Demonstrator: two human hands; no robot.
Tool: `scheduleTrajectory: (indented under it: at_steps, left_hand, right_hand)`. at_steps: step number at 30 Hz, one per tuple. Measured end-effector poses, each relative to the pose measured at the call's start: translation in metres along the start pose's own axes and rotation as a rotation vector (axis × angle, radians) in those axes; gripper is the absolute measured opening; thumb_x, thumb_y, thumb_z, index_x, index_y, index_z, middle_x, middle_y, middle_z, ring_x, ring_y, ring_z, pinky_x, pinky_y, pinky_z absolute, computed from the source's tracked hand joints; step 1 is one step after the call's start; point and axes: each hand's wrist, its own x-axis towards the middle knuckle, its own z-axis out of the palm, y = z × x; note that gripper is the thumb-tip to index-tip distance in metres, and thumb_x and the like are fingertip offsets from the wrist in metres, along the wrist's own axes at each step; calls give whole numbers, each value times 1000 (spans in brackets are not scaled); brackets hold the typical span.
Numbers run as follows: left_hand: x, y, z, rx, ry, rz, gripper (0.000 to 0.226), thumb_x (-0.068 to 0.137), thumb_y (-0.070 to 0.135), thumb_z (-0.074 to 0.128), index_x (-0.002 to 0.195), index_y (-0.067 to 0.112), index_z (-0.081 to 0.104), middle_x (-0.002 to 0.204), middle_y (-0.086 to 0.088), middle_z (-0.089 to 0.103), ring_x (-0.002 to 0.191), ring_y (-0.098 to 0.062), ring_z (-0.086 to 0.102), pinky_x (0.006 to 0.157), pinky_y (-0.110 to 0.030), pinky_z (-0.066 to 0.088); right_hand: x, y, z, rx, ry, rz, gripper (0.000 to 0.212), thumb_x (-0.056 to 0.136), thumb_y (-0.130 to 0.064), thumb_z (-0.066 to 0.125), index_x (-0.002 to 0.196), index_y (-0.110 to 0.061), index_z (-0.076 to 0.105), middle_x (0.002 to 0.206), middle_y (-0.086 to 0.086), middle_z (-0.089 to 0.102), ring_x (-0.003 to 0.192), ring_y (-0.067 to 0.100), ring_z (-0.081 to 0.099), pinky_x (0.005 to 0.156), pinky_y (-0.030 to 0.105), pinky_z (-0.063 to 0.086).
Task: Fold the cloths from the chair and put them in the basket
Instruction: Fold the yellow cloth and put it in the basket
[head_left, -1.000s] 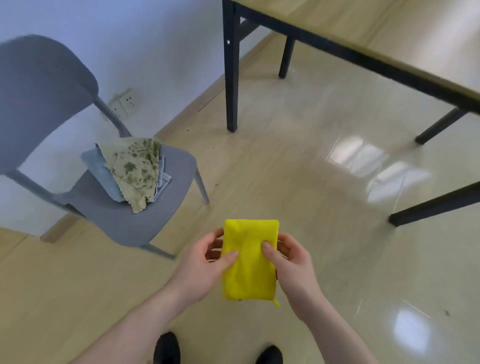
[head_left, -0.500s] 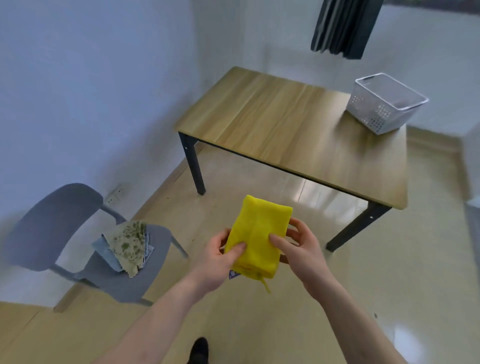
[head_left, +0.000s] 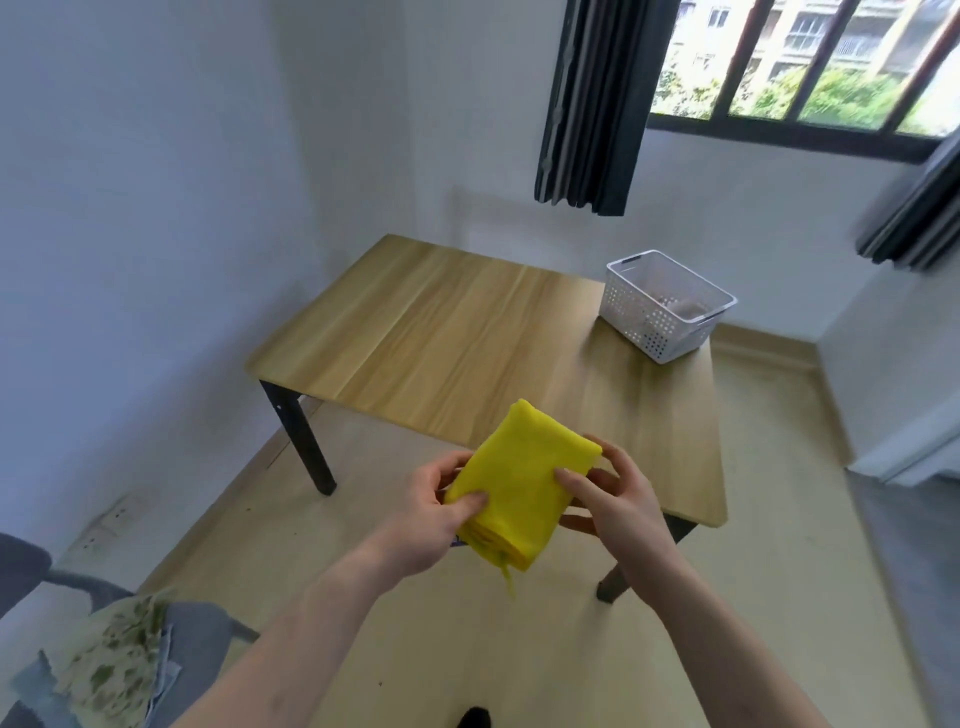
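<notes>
Left hand (head_left: 439, 512) and right hand (head_left: 610, 501) pinch a folded yellow cloth (head_left: 511, 491) in mid-air short of the wooden table (head_left: 441, 332), whose white perforated plastic basket (head_left: 657, 306) seemingly holds one piece already, while patterned and blue cloths (head_left: 111, 662) still wait on the grey chair (head_left: 200, 631).

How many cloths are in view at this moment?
3, perhaps more: a yellow cloth held in both hands, a floral cloth on the chair, and a blue cloth under it. The basket may hold another.
</notes>
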Motion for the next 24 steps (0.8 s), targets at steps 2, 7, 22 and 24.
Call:
scheduleTrajectory:
  at_steps: [2, 7, 22, 24]
  left_hand:
    - [38, 14, 15, 4, -63, 2, 34, 98, 10, 65, 130, 21, 60, 119, -5, 68, 98, -16, 68, 67, -19, 57]
    - [127, 52, 74, 36, -189, 15, 32, 94, 23, 66, 123, 35, 65, 116, -1, 71, 107, -27, 68, 85, -49, 62]
    - [309, 129, 244, 34, 39, -17, 36, 89, 8, 73, 119, 27, 65, 118, 2, 67, 102, -22, 67, 66, -20, 52]
    - [322, 132, 255, 40, 90, -44, 36, 89, 2, 71, 118, 22, 66, 113, 1, 71, 96, -17, 68, 63, -16, 52]
  right_hand:
    - [28, -16, -27, -34, 36, -13, 42, 91, -26, 76, 129, -30, 58, 116, 3, 70, 104, 22, 71, 72, 34, 64]
    - [84, -45, -105, -130, 134, -33, 25, 95, -26, 72, 118, -22, 65, 111, 6, 68, 101, 20, 69, 66, 25, 61]
    - [289, -96, -317, -221, 4, -22, 8, 91, -15, 75, 98, -15, 71, 98, 10, 76, 90, 21, 73, 74, 36, 63]
    - [317, -106, -328, -244, -62, -12, 13, 89, -14, 76, 101, -17, 71, 99, 6, 77, 88, 17, 74, 71, 32, 62]
